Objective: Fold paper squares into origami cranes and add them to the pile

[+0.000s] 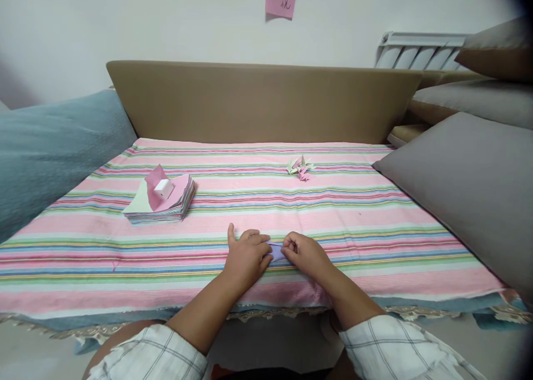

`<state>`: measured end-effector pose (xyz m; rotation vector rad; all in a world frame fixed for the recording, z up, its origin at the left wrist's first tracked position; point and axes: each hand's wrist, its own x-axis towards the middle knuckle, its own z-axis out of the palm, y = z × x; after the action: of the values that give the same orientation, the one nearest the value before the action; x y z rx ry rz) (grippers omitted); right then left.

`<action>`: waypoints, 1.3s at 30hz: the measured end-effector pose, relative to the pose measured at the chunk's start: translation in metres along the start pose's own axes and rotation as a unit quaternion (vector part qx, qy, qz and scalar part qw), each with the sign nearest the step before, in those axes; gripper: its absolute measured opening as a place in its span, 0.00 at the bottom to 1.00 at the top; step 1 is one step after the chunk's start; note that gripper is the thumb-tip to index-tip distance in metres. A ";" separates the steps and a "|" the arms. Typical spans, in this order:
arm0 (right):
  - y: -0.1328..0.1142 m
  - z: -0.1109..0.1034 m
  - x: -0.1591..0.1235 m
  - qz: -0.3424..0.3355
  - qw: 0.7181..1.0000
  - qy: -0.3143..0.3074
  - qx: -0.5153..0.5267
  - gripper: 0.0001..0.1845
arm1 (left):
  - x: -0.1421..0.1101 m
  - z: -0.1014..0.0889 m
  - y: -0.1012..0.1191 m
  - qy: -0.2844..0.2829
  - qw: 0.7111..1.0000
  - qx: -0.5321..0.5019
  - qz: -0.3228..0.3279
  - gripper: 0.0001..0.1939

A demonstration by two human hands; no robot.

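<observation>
A small folded piece of purple paper lies on the striped cloth between my hands, partly hidden by my fingers. My left hand holds its left end down, thumb and fingertips on the paper and the little finger lifted away. At the paper's right end, my right hand pinches the edge between thumb and curled fingers. Beyond my hands, several folded paper figures in pink and pale green sit in a small cluster, resembling cranes.
A stack of coloured paper sheets stands at left, with a white cube-shaped block on top. A blue cushion borders the left side, grey cushions the right. A brown backrest rises behind the striped cloth.
</observation>
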<state>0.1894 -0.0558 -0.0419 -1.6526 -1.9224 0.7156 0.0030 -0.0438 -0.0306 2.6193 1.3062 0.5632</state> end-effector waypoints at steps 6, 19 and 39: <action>0.009 -0.003 0.002 -0.031 0.999 -0.015 0.020 0.08 | -0.001 0.000 -0.001 0.008 1.000 -0.018 -0.007 0.05; 0.020 -0.005 0.005 -0.109 0.993 -0.039 0.032 0.14 | -0.003 0.011 -0.007 0.027 0.997 0.027 0.064 0.16; 0.012 -0.004 0.001 -0.078 0.996 -0.033 0.011 0.06 | -0.005 0.016 -0.018 0.064 0.989 0.029 0.132 0.11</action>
<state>0.2006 -0.0528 -0.0473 -1.4636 -2.0551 0.7356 -0.0066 -0.0369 -0.0524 2.8693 1.0249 0.7536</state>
